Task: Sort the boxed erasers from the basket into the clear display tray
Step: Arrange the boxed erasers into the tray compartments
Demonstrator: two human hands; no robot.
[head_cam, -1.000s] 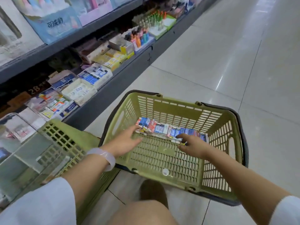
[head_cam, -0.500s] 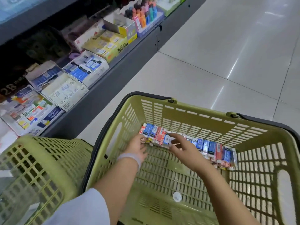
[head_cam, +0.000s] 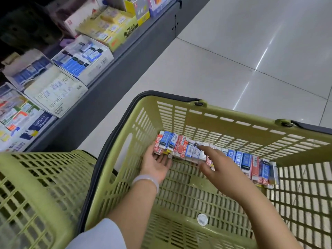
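A row of small red and blue boxed erasers [head_cam: 242, 159] lines the far wall inside the green basket [head_cam: 215, 115]. My left hand [head_cam: 156, 163] lies palm up at the row's left end, its fingers under and against the leftmost boxes. My right hand [head_cam: 213, 162] hovers over the middle of the row, its forefinger stretched out and touching the tops of the boxes there. Neither hand has lifted a box. The clear display tray is out of view.
A second green basket [head_cam: 36, 186] stands at the lower left, touching the first. A low grey shelf [head_cam: 107, 83] along the left carries open cartons of stationery. Pale tiled floor [head_cam: 251, 51] stretches beyond the basket.
The camera has leaned closer and lower over the basket. My right hand has moved from the row's right part towards its middle. My left hand has turned palm up at the left end.
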